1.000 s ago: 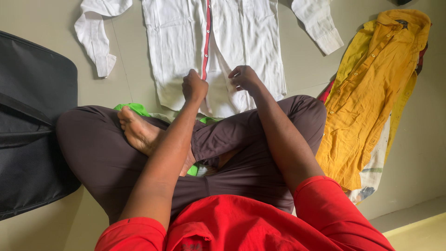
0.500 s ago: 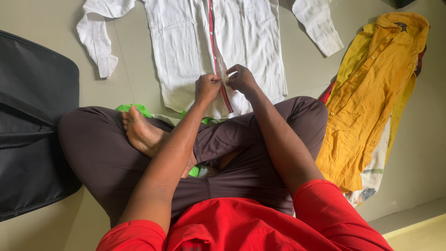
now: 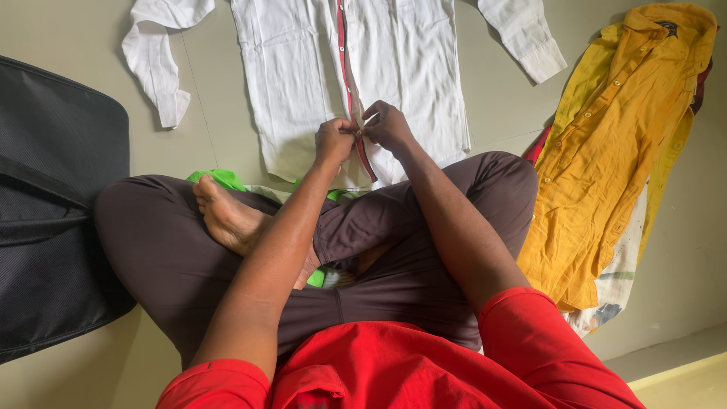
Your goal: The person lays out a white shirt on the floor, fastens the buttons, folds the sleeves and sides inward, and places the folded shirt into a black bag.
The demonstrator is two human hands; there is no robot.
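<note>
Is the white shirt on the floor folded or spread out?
Spread out: the white shirt lies flat, both sleeves out sideways. Left hand and right hand pinch its red placket.

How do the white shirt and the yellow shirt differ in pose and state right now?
The white shirt lies spread flat with both sleeves out; the yellow shirt lies narrower, on top of other clothes.
The left hand and right hand pinch the white shirt's red placket; no hand touches the yellow shirt.
The white shirt lies straight ahead of the person's knees; the yellow shirt lies off to their right, at a slant.
Both are long-sleeved button shirts on the floor.
</note>
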